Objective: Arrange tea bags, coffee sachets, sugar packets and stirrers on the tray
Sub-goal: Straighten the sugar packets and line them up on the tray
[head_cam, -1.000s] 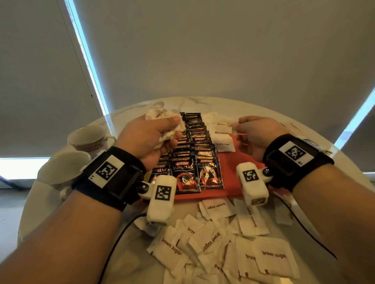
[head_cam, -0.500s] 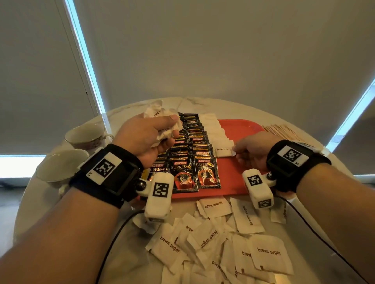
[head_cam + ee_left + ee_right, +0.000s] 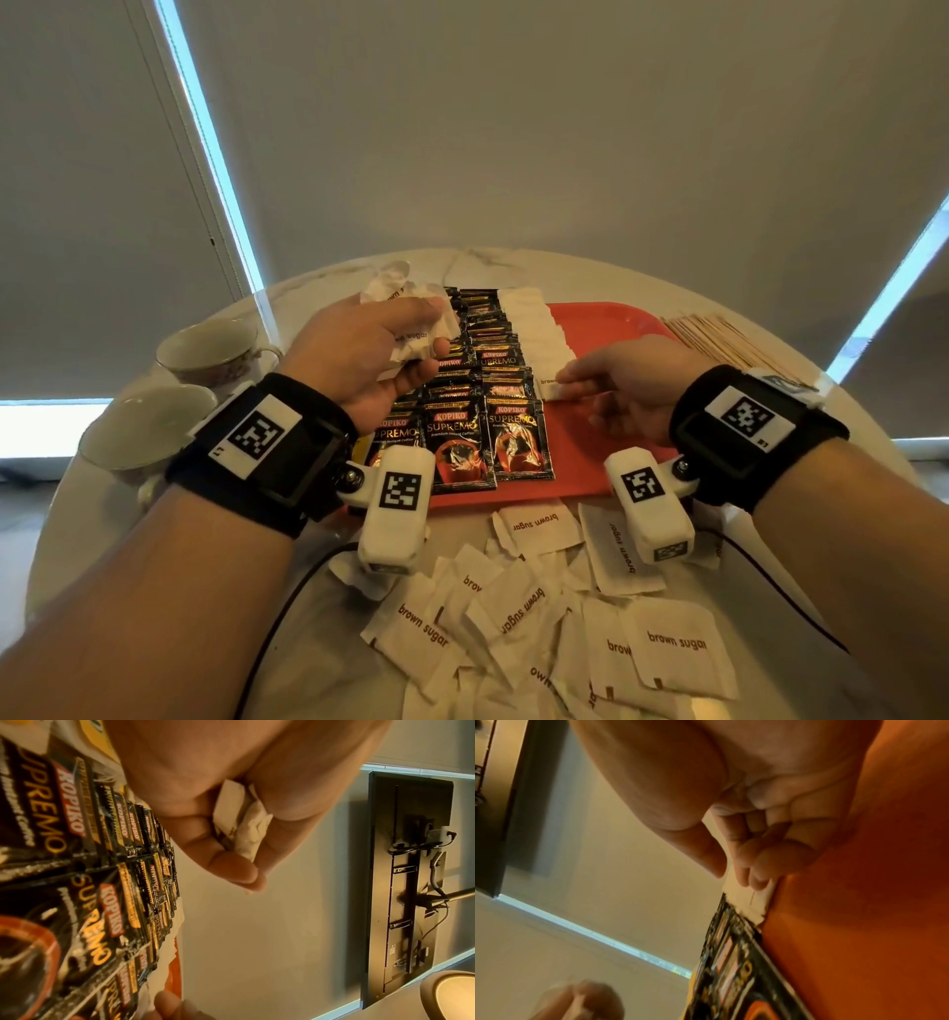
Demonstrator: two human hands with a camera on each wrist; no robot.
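Observation:
A red tray (image 3: 611,318) holds rows of black coffee sachets (image 3: 462,437) and a row of white sugar packets (image 3: 534,329) beside them. My left hand (image 3: 434,329) hovers over the sachets and grips a crumpled bunch of sugar packets (image 3: 390,293); the left wrist view shows them in my left hand (image 3: 246,850). My right hand (image 3: 562,377) pinches the nearest sugar packet (image 3: 547,390) at the row's near end. In the right wrist view the right hand (image 3: 731,876) has thumb and fingers on that packet (image 3: 749,902). Wooden stirrers (image 3: 719,339) lie right of the tray.
Many loose brown sugar packets (image 3: 539,616) lie on the round marble table (image 3: 308,642) in front of the tray. Two cups (image 3: 205,344) (image 3: 138,426) stand at the left. A black cable (image 3: 287,591) runs under my left wrist. Something yellow (image 3: 97,740) shows beside the sachets.
My right hand came down and toward me with a sugar packet, and it now sits at the near end of the tray's sugar row. The left hand kept its bunch.

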